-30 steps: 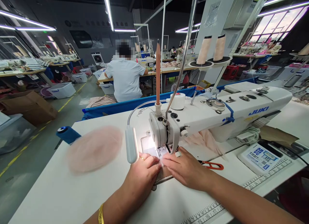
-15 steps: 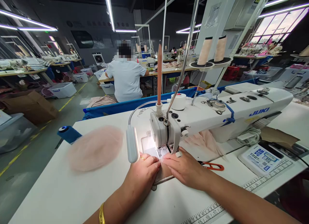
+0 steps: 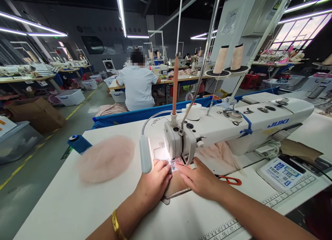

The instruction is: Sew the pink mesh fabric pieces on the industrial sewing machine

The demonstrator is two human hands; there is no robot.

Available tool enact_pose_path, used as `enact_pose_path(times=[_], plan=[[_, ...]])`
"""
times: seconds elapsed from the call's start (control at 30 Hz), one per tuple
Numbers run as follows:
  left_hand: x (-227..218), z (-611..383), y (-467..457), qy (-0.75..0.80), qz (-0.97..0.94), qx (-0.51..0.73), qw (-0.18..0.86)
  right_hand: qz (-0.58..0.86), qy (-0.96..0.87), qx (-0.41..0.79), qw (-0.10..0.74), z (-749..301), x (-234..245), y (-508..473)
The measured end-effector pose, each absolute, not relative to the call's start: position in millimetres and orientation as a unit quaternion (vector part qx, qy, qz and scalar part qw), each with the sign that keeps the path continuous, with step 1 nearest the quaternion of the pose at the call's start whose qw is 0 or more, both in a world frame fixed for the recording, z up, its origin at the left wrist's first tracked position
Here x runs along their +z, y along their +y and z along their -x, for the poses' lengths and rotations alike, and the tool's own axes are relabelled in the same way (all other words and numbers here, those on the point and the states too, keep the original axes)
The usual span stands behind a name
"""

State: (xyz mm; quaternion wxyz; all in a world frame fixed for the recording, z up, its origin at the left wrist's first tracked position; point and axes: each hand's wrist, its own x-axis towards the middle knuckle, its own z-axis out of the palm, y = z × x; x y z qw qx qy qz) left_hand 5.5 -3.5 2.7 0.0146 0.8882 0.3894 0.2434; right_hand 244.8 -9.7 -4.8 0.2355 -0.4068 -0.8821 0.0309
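Note:
A small piece of pale pink fabric [image 3: 177,183] lies at the front of the sewing machine [image 3: 178,143], under its lit needle area. On it sits a white label [image 3: 173,167] with dark print, right by the presser foot. My left hand [image 3: 154,179] is closed on the fabric's left side, fingers pressed together near the label. From the right, my right hand [image 3: 201,179] holds the fabric, thumb and index finger close to the presser foot. My fingers hide part of the label and the fabric edges.
Sheer pink fabric [image 3: 107,159] lies left, beside a blue thread cone [image 3: 79,143]. A lamp [image 3: 146,153] hangs close to my left hand. Orange-handled thread snips [image 3: 229,180] lie right of my right hand. More pink fabric [image 3: 220,153] rests behind the needle. A co-worker [image 3: 138,83] sits ahead.
The view has shifted slightly, so most things sit a little further right and lower. My fingers have parted a little around the label, showing more fabric. Both hands stay at the presser foot.

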Motion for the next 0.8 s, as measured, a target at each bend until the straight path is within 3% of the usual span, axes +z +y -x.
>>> enact_pose_path(times=[0.17, 0.37, 0.57, 0.8], plan=[[2, 1, -3, 0.456, -0.865, 0.210, -0.004, 0.406, -0.886, 0.021, 0.225, -247, -7, -11], [27, -10, -34, 0.524, -0.849, 0.063, -0.025, 0.310, -0.910, 0.034, 0.272, -238, 1, -20], [54, 0, -72, 0.401, -0.896, 0.130, 0.142, 0.220, -0.931, 0.143, 0.252, -211, 8, -44], [34, 34, -41, 0.550, -0.825, 0.133, -0.010, 0.226, -0.926, 0.135, 0.271, -221, -1, -77]])
